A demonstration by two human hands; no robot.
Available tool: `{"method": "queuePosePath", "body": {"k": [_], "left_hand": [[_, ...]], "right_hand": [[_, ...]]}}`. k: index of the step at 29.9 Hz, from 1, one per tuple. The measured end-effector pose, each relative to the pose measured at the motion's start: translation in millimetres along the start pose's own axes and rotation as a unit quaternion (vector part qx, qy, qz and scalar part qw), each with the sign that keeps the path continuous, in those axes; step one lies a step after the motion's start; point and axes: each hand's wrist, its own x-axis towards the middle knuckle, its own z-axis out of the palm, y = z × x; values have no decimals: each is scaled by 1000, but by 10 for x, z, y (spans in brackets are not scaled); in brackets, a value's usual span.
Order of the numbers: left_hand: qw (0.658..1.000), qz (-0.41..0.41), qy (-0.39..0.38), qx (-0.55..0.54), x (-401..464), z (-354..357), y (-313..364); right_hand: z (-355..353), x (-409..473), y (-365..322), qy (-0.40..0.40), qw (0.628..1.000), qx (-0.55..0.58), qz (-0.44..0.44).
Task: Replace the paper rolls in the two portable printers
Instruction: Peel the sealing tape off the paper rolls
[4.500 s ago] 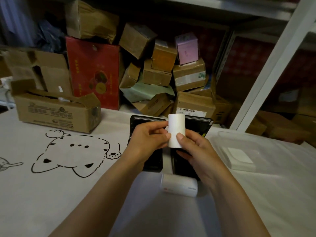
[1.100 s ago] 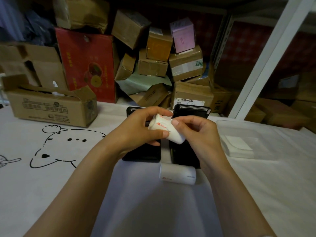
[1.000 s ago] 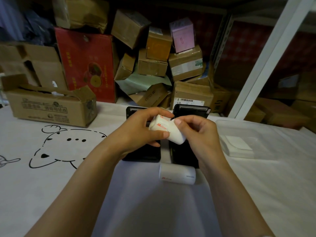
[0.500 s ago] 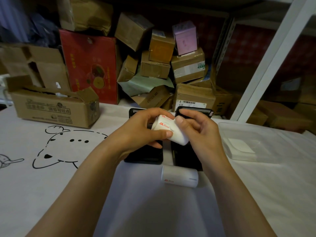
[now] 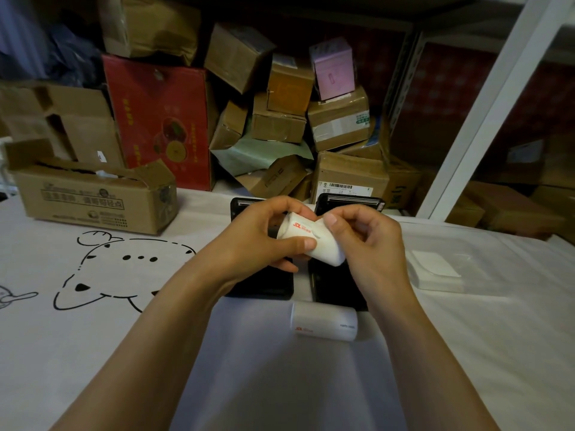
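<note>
Paper roll [image 5: 311, 242], tilted, held above two black printers [image 5: 337, 283] on the counter [image 5: 93, 337]. Gripped by left hand [image 5: 261, 241], thumb beneath, fingers curled over; pinched at its right end by right hand [image 5: 370, 241]. Red "JDL" print legible. Second roll [image 5: 324, 320] lying nearer, also marked "JDL".

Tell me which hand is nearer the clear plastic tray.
Right. The right hand is just left of the clear plastic tray; the left hand is beyond it, both gripping the paper roll.

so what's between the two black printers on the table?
Head view: a narrow strip of bare white tablecloth separates the left printer from the right printer. The held paper roll hovers above that gap.
</note>
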Motion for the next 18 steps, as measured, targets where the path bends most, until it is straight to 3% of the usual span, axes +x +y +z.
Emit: {"method": "queuePosePath", "body": {"k": [7, 14, 18], "left_hand": [[1000, -13, 0, -22, -12, -34, 18], [1000, -16, -7, 7, 3, -17, -11], [1000, -5, -9, 12, 1, -13, 13]], "right_hand": [[-16, -4, -33, -35, 993, 99, 50], [-74, 7, 4, -76, 994, 22, 70], [-92, 0, -9, -50, 995, 71, 52]]}}
